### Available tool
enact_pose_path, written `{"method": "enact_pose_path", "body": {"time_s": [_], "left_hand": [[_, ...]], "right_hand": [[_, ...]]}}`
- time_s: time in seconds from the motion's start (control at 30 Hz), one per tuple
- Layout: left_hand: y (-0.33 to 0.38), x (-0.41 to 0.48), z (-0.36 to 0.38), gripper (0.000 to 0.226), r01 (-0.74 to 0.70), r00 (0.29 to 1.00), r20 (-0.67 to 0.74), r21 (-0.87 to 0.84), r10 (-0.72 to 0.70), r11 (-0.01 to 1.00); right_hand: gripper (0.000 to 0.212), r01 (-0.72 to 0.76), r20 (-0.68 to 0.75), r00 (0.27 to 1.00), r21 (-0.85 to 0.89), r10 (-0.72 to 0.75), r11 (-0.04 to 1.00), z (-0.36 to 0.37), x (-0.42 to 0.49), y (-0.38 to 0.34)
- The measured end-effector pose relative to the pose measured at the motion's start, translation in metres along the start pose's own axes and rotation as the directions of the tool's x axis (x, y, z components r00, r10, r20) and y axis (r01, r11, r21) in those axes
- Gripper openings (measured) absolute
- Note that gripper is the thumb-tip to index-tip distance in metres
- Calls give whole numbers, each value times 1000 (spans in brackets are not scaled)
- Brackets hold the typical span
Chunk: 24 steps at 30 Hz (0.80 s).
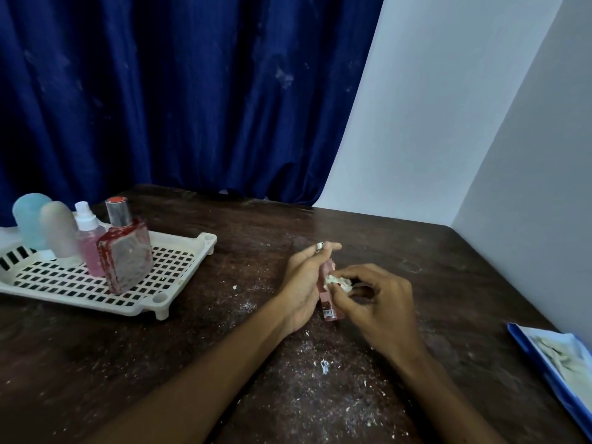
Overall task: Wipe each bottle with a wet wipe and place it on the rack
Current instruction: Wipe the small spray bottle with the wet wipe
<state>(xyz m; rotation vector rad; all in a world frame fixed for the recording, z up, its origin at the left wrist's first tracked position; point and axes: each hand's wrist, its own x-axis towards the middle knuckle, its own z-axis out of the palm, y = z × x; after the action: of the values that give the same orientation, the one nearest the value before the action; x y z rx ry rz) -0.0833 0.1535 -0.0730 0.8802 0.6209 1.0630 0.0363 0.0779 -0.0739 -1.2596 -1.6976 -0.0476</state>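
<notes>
We see left hand (301,281) grip wrapped round the small pink bottle (331,310), right of the rack (206,240), over the bench (368,229); right hand (381,302) grip pinches the wipe (338,281) against it.

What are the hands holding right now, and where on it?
The left hand grips the pink bottle around its upper half; the right hand pinches a wipe against its middle.

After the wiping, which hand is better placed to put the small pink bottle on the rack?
Probably left. The left hand grips the pink bottle, and the rack lies on its side; the right hand holds the wipe.
</notes>
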Motion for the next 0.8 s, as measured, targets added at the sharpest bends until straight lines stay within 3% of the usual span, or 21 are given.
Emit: {"method": "enact_pose_path", "body": {"time_s": [0.2,0.33,0.43,0.63,0.8], "left_hand": [[-1,0,-1,21,-38,999,19,-16,38,999],[-2,0,0,19,-36,999,-10,-80,35,996],[-1,2,-1,18,-45,998,-60,-133,37,990],[3,6,-3,13,-42,986,-166,-172,13,984],[1,6,-1,17,-23,991,-136,-170,0,985]], "right_hand": [[21,-53,-48,998,-68,50,996,-3,3,7],[21,-5,-56,998,-37,3,999,-4,5,5],[21,21,20,1000,-14,-21,1000,-5,4,5],[29,65,334,940,21,-68,998,-17,4,7],[22,122,301,948,-35,-106,992,-15,6,7]]}}
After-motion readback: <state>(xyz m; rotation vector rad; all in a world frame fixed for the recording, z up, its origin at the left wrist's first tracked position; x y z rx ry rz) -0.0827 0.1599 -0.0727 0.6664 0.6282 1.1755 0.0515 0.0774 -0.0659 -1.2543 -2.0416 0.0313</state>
